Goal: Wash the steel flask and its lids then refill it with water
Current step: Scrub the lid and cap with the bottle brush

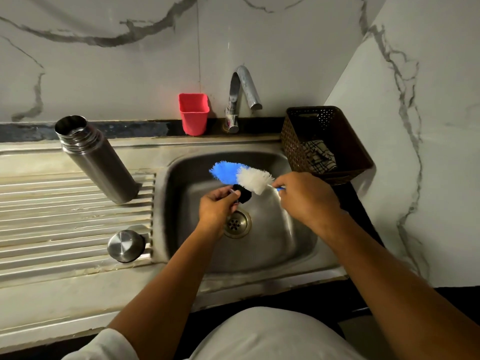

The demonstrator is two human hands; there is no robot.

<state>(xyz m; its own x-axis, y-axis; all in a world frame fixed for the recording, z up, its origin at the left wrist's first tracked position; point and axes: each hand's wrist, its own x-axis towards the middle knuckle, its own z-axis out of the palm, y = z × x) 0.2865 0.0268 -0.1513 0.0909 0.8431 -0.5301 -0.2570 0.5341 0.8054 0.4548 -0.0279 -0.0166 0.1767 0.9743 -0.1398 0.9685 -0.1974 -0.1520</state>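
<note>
The open steel flask (96,159) stands upright on the ribbed draining board (52,216), left of the sink basin (265,245). A steel outer lid (126,246) rests on the board near the basin's left rim. Over the basin, my left hand (217,211) grips a small black inner lid (242,194). My right hand (306,197) holds the blue handle of a bottle brush (241,175) with blue and white bristles, and the bristles touch the black lid.
A steel tap (244,92) rises behind the basin, no water running. A red plastic cup (194,113) stands left of it. A brown perforated basket (327,141) with a checked cloth sits at the right rim. Marble walls close in behind and to the right.
</note>
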